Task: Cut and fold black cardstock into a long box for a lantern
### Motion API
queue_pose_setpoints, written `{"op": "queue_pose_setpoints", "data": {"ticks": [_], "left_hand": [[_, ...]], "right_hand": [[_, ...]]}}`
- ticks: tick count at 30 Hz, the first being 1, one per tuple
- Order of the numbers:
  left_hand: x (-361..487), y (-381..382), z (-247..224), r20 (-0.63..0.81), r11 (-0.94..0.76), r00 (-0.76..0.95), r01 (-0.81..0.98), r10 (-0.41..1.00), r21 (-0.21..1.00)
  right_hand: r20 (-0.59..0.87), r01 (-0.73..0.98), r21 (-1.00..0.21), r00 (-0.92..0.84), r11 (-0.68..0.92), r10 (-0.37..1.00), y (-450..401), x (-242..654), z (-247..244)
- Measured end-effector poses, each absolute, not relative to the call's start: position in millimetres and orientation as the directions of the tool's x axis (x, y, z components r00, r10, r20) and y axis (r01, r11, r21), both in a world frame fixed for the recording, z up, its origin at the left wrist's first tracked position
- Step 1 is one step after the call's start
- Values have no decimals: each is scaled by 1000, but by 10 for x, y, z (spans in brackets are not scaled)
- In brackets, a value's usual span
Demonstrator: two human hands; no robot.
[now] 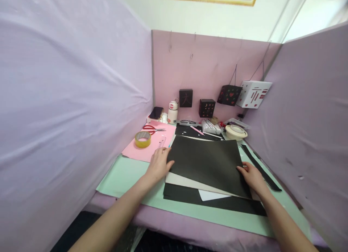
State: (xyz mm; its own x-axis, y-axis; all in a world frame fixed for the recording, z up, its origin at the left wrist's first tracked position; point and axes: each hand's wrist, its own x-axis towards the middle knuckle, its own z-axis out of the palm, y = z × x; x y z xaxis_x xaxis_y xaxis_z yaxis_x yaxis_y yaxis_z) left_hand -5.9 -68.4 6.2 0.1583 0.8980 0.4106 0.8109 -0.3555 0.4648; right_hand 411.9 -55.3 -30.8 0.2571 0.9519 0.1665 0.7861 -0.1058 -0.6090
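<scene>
A large black sheet (pixel 206 163) lies at a slight angle over a pale sheet (pixel 190 182) in the middle of the table. Beneath these, another black sheet (pixel 185 194) shows along the front, with a white piece (pixel 212 195) on it. My left hand (pixel 160 163) holds the top black sheet by its left edge, thumb on top. At the right edge, my right hand (pixel 251 176) pinches the same sheet between thumb and fingers. The undersides of both hands' grips are hidden.
Yellow tape (pixel 143 140) and red-handled scissors (pixel 153 129) lie on pink paper (pixel 136 152) at the left. A bottle (pixel 172 112) stands behind. White tape (pixel 236 132) and black strips (pixel 261 168) are at the right. Decorated boxes (pixel 230 95) hang at the back.
</scene>
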Motion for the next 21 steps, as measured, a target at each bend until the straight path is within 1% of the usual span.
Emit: {"op": "queue_pose_setpoints", "data": {"ticks": [2, 4, 6, 8, 11, 14, 17, 21], "left_hand": [[197, -731, 145, 354, -444, 309, 796, 883, 411], [510, -777, 192, 243, -516, 456, 774, 856, 367], [815, -805, 180, 144, -595, 584, 732, 799, 334], [1054, -807, 107, 80, -645, 658, 696, 749, 316], [1235, -769, -54, 28, -639, 659, 716, 751, 280], [1262, -729, -169, 22, -624, 637, 748, 771, 226], [1253, -732, -190, 28, -623, 631, 758, 776, 193], [1266, -761, -181, 25, -618, 625, 764, 780, 186]], "right_hand": [[157, 829, -541, 267, -143, 951, -526, 4089, -324], [147, 854, -493, 274, -170, 951, -505, 4052, -329], [138, 863, -473, 270, -176, 953, -493, 4017, -323], [136, 866, -461, 283, -192, 950, -491, 3988, -316], [146, 872, -442, 300, -209, 943, -501, 3952, -325], [173, 880, -423, 314, -218, 934, -513, 3925, -362], [202, 887, -404, 324, -223, 924, -532, 3917, -398], [227, 892, -397, 323, -216, 919, -556, 3944, -370]]}}
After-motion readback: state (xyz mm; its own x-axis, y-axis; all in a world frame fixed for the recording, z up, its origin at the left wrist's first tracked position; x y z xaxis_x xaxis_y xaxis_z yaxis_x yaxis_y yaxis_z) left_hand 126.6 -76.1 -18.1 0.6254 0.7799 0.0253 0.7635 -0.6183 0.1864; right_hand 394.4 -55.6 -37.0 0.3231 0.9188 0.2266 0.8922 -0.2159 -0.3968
